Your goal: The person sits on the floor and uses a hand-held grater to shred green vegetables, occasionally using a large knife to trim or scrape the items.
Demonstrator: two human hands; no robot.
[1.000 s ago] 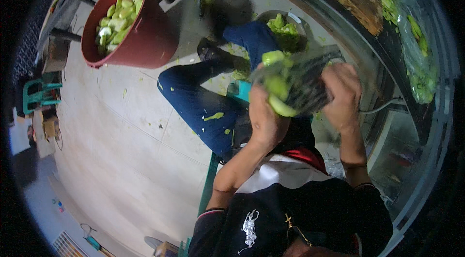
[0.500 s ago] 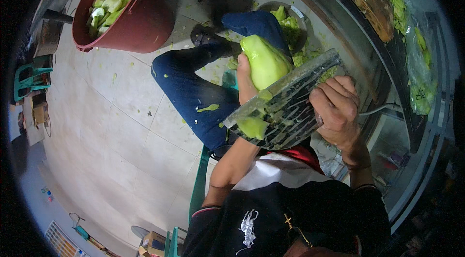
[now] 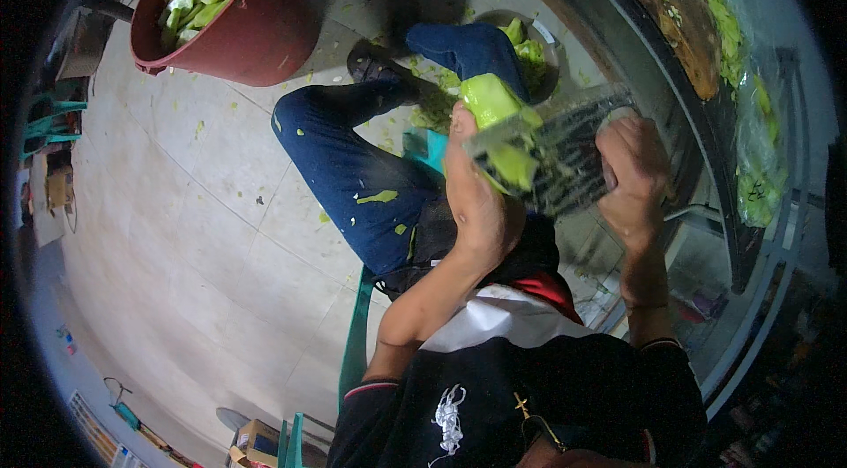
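My left hand [image 3: 481, 194] grips a peeled, pale green fruit [image 3: 490, 97], which looks like a green papaya, from below and the left. Fist closed round its handle, my right hand [image 3: 633, 170] holds a broad-bladed cleaver [image 3: 573, 150], slightly blurred. The wet, streaked blade lies across the fruit's near side and hides part of it. A pale green patch on the blade may be a slice or a reflection. Both hands are above my lap, in front of the jeans [image 3: 353, 177].
A red bucket [image 3: 278, 36] of pale green pieces stands at the far left. Beyond my knee, green pieces [image 3: 529, 53] fill a basin. At right, a black-edged table carries a wooden board [image 3: 653, 14] and a plastic bag [image 3: 757, 190] with green shreds. Scraps litter the tiled floor [image 3: 194, 212].
The fruit has tipped and shifted slightly right and nearer, showing less of itself. The cleaver has moved up and right with my right hand. More of my left hand and forearm shows.
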